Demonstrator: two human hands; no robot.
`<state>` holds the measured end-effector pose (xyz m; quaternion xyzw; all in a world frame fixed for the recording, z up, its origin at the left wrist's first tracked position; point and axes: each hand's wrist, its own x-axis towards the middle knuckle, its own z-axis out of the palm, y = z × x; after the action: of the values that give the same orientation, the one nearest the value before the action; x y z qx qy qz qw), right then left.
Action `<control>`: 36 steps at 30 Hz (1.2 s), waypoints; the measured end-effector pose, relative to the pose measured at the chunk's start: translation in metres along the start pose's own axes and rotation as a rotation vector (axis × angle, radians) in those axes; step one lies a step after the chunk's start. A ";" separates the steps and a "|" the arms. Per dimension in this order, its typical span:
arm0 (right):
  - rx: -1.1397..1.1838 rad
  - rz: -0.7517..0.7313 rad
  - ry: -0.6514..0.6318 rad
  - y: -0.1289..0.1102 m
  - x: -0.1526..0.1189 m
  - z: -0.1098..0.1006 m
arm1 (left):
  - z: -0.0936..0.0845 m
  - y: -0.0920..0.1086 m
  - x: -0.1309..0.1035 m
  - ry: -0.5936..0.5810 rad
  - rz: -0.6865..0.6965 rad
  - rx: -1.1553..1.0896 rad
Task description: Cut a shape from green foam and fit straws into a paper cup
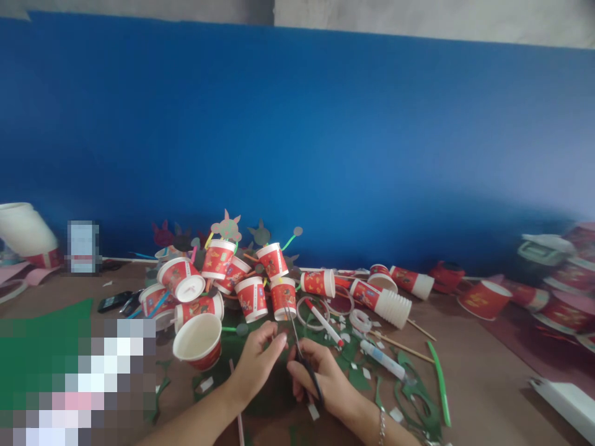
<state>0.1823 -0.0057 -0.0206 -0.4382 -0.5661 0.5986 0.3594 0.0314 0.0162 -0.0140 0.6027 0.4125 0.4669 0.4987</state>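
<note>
My right hand (320, 375) is wrapped round the black handle of a pair of scissors (307, 370), whose blades point up and away from me. Just left of the blades, my left hand (260, 356) has its fingers curled with the thumb against them; whatever is between them is too small to make out. Dark green paper (269, 406) lies on the table beneath both hands. Beyond the hands stand and lie several red paper cups (251, 299), some with straws and cut-paper animal heads (227, 229).
A large paper cup (198, 341) stands left of my left hand. To the right lie a red-capped marker (325, 322), a glue tube (383, 359), tape rolls (361, 320), a stack of cups (381, 303), a green straw (439, 384) and green paper scraps (421, 402). A blue wall (325, 142) rises behind.
</note>
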 end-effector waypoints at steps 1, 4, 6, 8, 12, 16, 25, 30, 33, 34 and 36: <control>-0.004 -0.009 0.000 0.000 0.000 0.000 | 0.000 0.001 0.000 -0.018 -0.001 -0.001; -0.004 -0.012 -0.001 -0.001 0.000 0.000 | -0.001 0.003 0.000 -0.036 0.003 -0.007; -0.008 -0.008 0.003 -0.002 0.000 -0.001 | -0.001 0.005 0.000 -0.020 0.011 -0.014; -0.019 -0.010 0.005 -0.002 0.000 -0.001 | -0.001 0.005 0.001 -0.012 0.014 -0.023; -0.029 -0.004 -0.002 0.000 0.001 -0.002 | -0.001 0.003 0.001 -0.011 0.008 -0.046; -0.020 -0.002 -0.005 0.001 0.001 -0.002 | -0.001 0.001 0.001 -0.013 0.001 -0.053; -0.005 0.032 0.011 -0.002 0.000 -0.001 | -0.002 -0.003 0.001 0.038 -0.021 -0.062; -0.017 0.006 0.000 0.001 0.000 -0.001 | 0.001 0.005 -0.001 -0.059 -0.013 -0.077; 0.006 0.014 -0.035 0.003 0.000 -0.002 | 0.001 0.005 -0.001 -0.069 -0.004 -0.126; 0.012 0.019 -0.043 0.004 0.000 -0.002 | 0.001 0.004 -0.001 -0.081 -0.006 -0.141; 0.016 0.021 -0.051 0.004 0.000 -0.002 | 0.001 0.003 -0.001 -0.118 -0.017 -0.163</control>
<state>0.1850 -0.0055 -0.0246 -0.4257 -0.5655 0.6179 0.3423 0.0321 0.0144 -0.0108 0.5830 0.3480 0.4585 0.5733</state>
